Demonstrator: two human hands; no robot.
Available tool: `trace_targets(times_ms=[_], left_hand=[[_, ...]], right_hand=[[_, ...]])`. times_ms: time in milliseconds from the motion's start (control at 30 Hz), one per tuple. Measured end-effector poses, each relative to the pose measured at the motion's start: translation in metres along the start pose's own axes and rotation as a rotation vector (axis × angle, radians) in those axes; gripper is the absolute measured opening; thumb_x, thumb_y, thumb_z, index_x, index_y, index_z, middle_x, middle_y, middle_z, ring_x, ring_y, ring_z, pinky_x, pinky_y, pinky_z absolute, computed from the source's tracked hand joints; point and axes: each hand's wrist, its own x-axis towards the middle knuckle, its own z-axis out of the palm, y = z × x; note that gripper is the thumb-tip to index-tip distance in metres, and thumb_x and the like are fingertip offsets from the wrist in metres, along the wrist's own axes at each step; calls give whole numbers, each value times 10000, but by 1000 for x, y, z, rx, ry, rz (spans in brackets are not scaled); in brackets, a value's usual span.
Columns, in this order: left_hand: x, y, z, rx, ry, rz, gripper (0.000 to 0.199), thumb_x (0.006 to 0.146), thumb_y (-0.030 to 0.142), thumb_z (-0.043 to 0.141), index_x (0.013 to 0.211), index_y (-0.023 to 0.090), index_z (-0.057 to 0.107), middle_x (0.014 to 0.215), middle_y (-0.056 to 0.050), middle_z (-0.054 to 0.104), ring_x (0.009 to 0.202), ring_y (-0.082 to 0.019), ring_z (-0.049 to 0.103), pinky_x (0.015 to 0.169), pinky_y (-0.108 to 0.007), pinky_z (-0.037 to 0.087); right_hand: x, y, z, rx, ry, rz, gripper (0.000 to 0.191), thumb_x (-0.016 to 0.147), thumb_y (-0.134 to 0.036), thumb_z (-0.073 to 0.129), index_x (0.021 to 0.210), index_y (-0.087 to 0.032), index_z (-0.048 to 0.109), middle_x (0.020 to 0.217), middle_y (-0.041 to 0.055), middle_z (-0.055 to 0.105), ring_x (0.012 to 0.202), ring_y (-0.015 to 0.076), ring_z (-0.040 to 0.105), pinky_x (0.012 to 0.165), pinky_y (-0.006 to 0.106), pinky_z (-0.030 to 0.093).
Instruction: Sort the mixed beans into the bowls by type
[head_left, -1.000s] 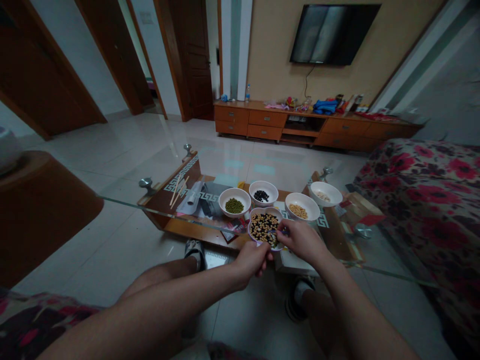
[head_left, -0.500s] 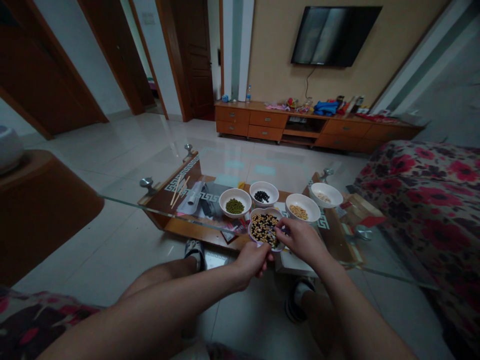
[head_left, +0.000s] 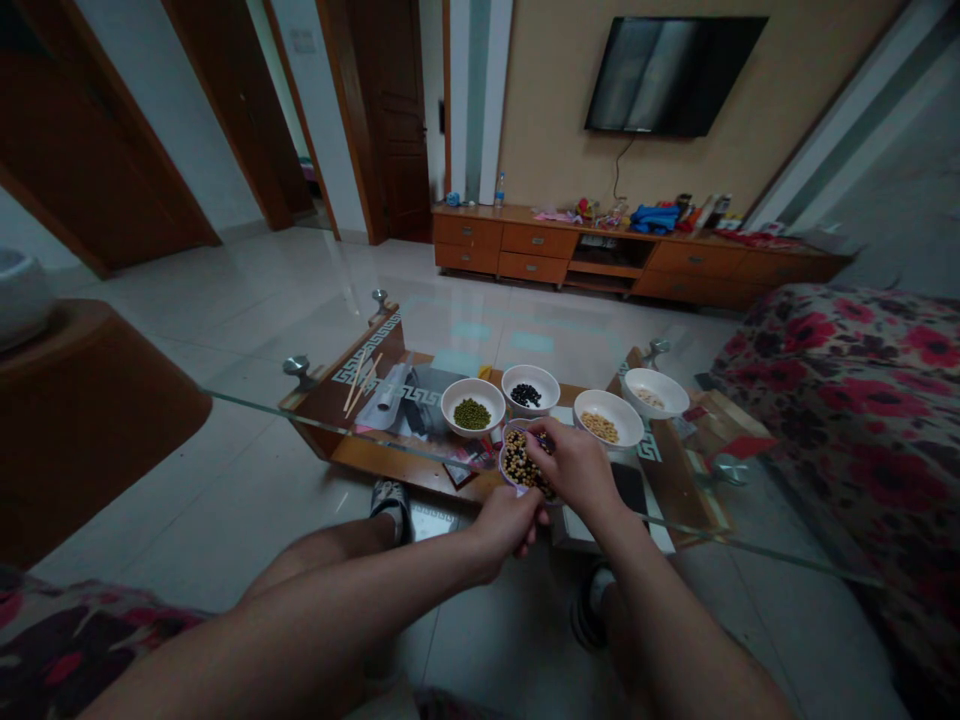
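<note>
My left hand (head_left: 508, 525) grips the near rim of a bowl (head_left: 501, 468) at the glass table's front edge. Mixed yellow and dark beans (head_left: 518, 462) lie in it. Over this bowl, my right hand (head_left: 571, 462) has its fingers closed, the tips down near the beans; what they hold, if anything, cannot be made out. Behind stand a white bowl (head_left: 450, 397) with green beans (head_left: 472, 413) and another (head_left: 553, 388) with black beans (head_left: 526, 396). To the right are a bowl (head_left: 632, 425) of yellowish beans (head_left: 600, 428) and one (head_left: 677, 393) with a few pale pieces (head_left: 649, 398).
Chopsticks (head_left: 362, 385) lie left on the glass tabletop (head_left: 247, 395). Metal fittings (head_left: 298, 366) stick up through the glass. A shelf below bears a paper bag (head_left: 731, 425) and other items. My knees and shoes (head_left: 391, 497) are under the front edge.
My right hand has moved left over the mixed-bean bowl and now covers more of it. My left hand keeps its grip on the rim. The other bowls stay put.
</note>
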Motion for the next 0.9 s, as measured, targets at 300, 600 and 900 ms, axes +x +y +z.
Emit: trace_targets(times_ms=[300,600,900], left_hand=[[-3,4,2,-52,12,13,245,829,371,445,682,181,493,569,26,477,382,-63,356,332,-194,240],[0,-1,-1,-33,-7,23,244,814,363,442,668,180,511,522,27,453,365,-75,343,335,-207,240],[0,1,-1,-4,9,-7,200,783,324,443,673,176,519,506,35,445,356,-72,335,349,-202,239]], right_hand=[[14,-22,16,-19,59,28,207,889,-348,484,923,-226,648,829,45,706,741,178,633,629,256,358],[13,-17,13,-49,66,46,225,900,-373,461,927,-234,637,820,41,708,736,180,638,609,257,348],[2,4,-1,-49,33,38,230,895,-375,472,936,-231,647,813,37,712,722,176,644,615,257,358]])
